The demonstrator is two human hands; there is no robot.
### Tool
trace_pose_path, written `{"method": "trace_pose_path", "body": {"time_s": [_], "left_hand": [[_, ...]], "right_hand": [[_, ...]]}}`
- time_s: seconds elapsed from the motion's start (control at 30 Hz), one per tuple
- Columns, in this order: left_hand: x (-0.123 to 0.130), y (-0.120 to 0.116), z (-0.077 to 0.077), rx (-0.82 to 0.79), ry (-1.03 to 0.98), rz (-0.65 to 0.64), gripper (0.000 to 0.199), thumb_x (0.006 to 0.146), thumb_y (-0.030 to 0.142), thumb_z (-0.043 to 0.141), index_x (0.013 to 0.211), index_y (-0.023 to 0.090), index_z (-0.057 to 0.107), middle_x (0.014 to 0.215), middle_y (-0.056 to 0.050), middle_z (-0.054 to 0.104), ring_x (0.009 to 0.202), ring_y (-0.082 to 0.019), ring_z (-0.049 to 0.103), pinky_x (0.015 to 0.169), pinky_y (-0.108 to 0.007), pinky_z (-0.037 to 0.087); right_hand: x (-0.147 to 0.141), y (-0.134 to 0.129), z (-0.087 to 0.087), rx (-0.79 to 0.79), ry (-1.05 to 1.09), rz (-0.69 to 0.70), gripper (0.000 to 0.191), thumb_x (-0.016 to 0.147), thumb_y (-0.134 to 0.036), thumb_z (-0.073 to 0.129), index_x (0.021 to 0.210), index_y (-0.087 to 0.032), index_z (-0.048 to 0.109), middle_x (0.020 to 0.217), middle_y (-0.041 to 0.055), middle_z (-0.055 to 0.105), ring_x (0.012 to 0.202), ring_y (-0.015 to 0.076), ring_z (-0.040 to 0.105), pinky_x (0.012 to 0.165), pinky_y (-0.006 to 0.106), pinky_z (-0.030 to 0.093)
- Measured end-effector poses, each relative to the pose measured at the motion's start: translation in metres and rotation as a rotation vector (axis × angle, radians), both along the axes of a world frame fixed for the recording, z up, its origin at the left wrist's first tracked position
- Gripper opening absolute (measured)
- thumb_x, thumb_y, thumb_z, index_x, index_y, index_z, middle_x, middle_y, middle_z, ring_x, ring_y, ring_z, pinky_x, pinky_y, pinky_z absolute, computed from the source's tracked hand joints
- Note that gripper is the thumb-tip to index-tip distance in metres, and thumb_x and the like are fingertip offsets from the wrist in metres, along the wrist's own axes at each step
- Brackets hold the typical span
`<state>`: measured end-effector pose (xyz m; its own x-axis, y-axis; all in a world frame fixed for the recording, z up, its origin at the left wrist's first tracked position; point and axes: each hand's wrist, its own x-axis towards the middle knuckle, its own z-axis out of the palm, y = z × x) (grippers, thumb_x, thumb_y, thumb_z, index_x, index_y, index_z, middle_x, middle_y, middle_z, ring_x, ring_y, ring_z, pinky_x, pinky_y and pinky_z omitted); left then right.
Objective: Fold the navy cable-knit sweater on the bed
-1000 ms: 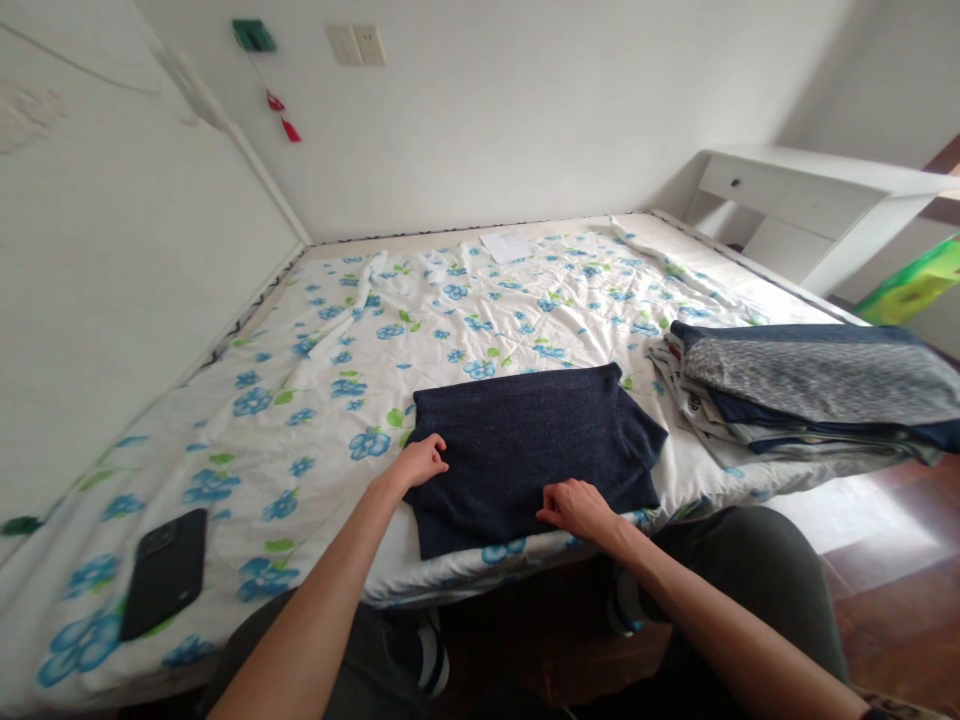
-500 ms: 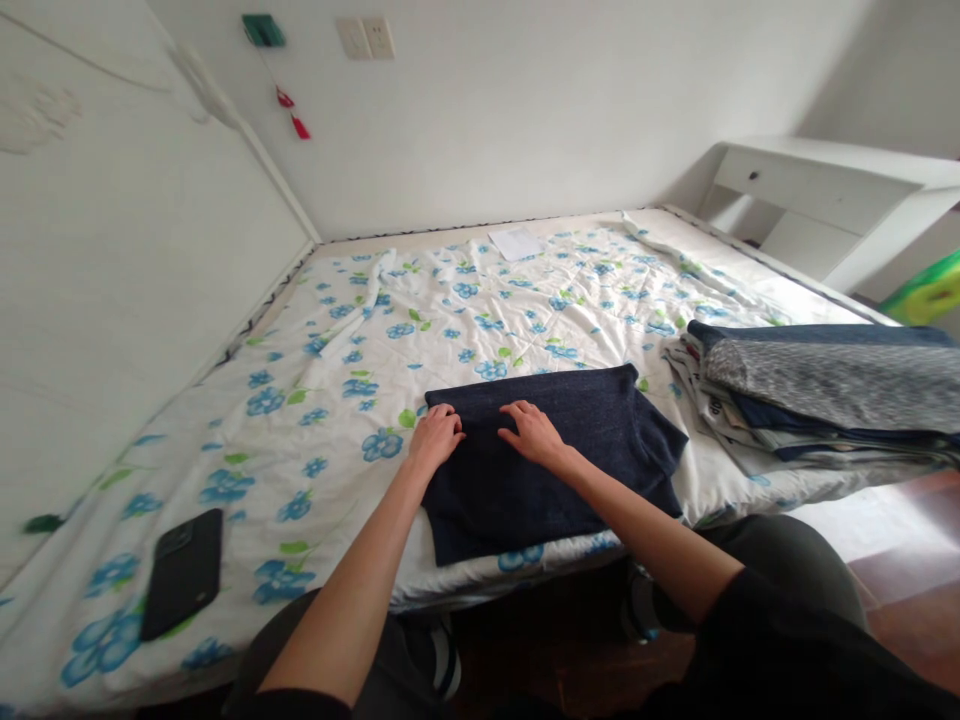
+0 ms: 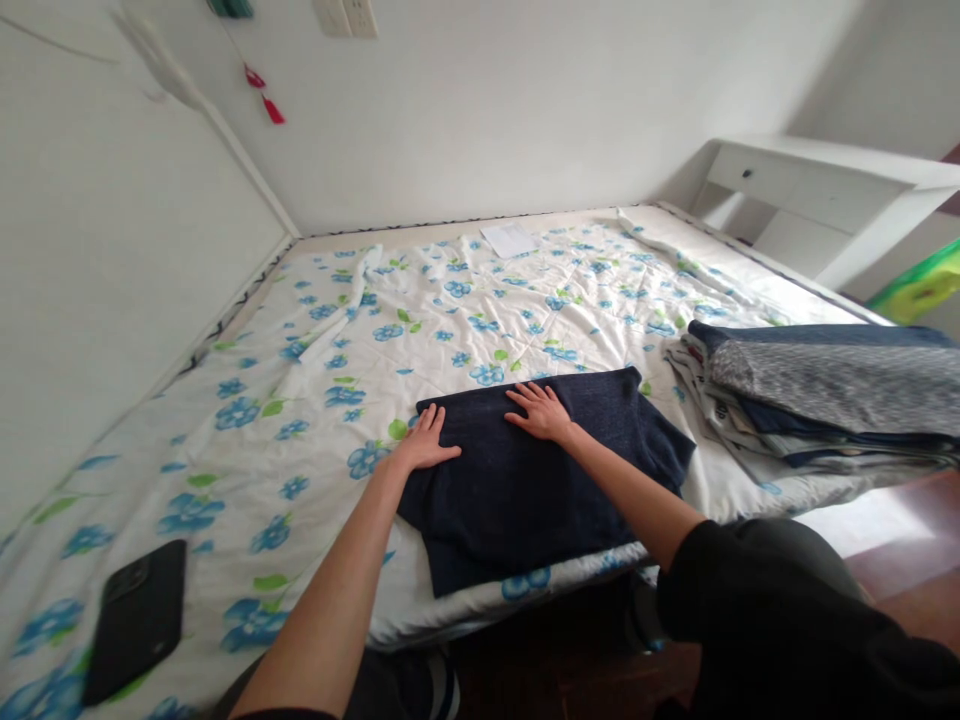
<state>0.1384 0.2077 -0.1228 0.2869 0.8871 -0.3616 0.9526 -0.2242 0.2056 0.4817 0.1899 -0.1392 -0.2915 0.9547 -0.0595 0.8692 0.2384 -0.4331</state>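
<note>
A dark navy knit garment (image 3: 525, 490), folded over on itself, lies near the front edge of the bed; it looks like a shirt or sweater. My left hand (image 3: 426, 440) rests flat on its left side, fingers stretched out and thumb apart. On the upper middle of the cloth, near the far fold, my right hand (image 3: 541, 410) lies palm down with fingers spread. Neither hand grips the fabric. The garment's right end forms a narrower flap, and a small corner sticks out under my left wrist.
Right of the garment is a stack of folded clothes (image 3: 832, 385), grey and blue on top. A black phone (image 3: 136, 620) lies at the front left on the floral sheet (image 3: 315, 480). Farther back are a white paper (image 3: 508, 240) and a white drawer unit (image 3: 810, 190) by the wall.
My fingers, curled on the cloth before, are now stretched flat. The right hand has shifted toward the far fold. A corner of cloth now shows at the garment's left side. The view has shifted slightly.
</note>
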Motion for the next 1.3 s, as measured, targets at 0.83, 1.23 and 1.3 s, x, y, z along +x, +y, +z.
{"method": "trace_pose_path", "body": {"time_s": [0.83, 1.23, 1.3], "left_hand": [[-0.010, -0.110, 0.052, -0.072, -0.792, 0.697, 0.061, 0.104, 0.062, 0.068, 0.158, 0.033, 0.061, 0.165, -0.013, 0.070, 0.152, -0.028, 0.068, 0.115, -0.040, 0.061], [0.034, -0.221, 0.053, -0.235, -1.052, 1.039, 0.026, 0.096, 0.044, 0.083, 0.113, 0.025, 0.074, 0.120, -0.012, 0.088, 0.118, -0.027, 0.085, 0.096, -0.036, 0.070], [0.048, -0.221, 0.065, -0.240, -1.026, 0.992, 0.028, 0.094, 0.046, 0.085, 0.111, 0.027, 0.076, 0.112, -0.011, 0.088, 0.119, -0.029, 0.085, 0.100, -0.040, 0.070]], "right_hand": [[0.241, -0.171, 0.015, -0.416, 1.260, -0.881, 0.046, 0.107, -0.058, 0.064, 0.123, -0.018, 0.082, 0.126, 0.0171, 0.087, 0.127, 0.0315, 0.082, 0.114, 0.045, 0.065], [0.146, -0.217, 0.014, -0.673, 1.340, -0.853, 0.050, 0.096, -0.050, 0.082, 0.133, -0.018, 0.075, 0.114, 0.0135, 0.088, 0.107, 0.0300, 0.087, 0.100, 0.049, 0.073], [0.137, -0.212, 0.024, -0.622, 1.254, -0.965, 0.046, 0.095, -0.041, 0.083, 0.134, -0.017, 0.074, 0.110, 0.0120, 0.087, 0.102, 0.0288, 0.088, 0.095, 0.046, 0.074]]}}
